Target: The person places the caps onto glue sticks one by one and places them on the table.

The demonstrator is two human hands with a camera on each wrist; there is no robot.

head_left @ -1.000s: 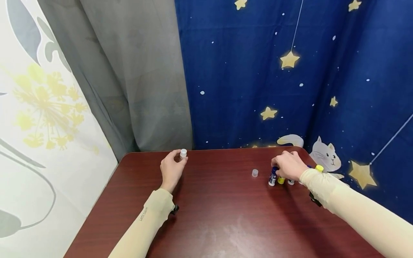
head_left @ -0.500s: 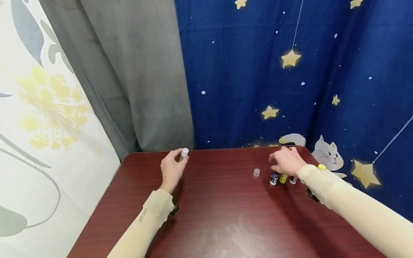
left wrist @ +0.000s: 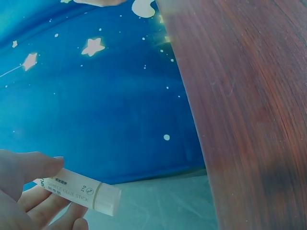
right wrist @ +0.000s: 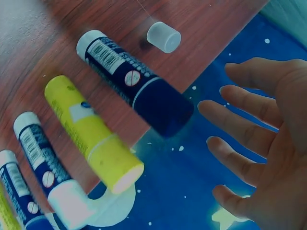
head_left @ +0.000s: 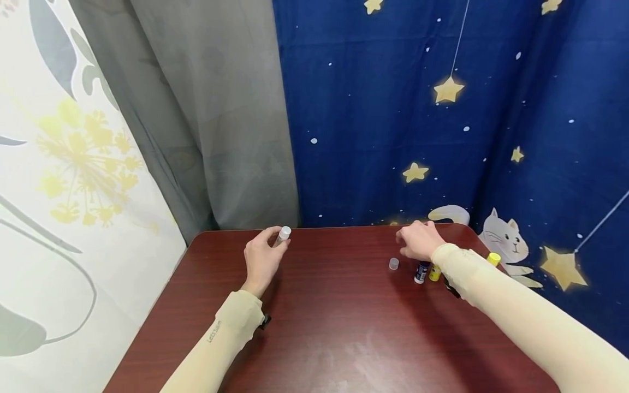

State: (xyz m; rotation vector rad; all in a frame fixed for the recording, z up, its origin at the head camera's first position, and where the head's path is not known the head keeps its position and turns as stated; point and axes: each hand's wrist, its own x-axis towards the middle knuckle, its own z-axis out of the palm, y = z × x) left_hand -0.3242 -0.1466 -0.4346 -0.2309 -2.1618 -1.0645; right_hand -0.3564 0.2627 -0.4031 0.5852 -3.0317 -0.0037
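Observation:
My left hand (head_left: 261, 261) grips a white glue stick (head_left: 283, 235) near the table's far edge, thumb and fingers around its barrel. In the left wrist view its printed label (left wrist: 72, 189) and pale cap end (left wrist: 108, 200) show. My right hand (head_left: 419, 240) hovers with spread fingers, holding nothing, as the right wrist view makes plain. Close to it, a dark blue glue stick (right wrist: 134, 81) stands upright, with a loose translucent cap (right wrist: 164, 37) lying on the table beside it. A yellow glue stick (right wrist: 93, 134) stands on the blue one's other side.
Further along the row come a dark blue glue stick with a whitish top (right wrist: 41, 153), another blue one (right wrist: 19, 184) and a yellow one (head_left: 493, 258). The brown table (head_left: 324, 311) ends just behind the row, against a starry blue curtain (head_left: 363, 120).
My right hand has lifted off the top of the blue glue stick and shifted left towards the loose cap. The left hand stays nearly in place, its glue stick tilting slightly more to the right.

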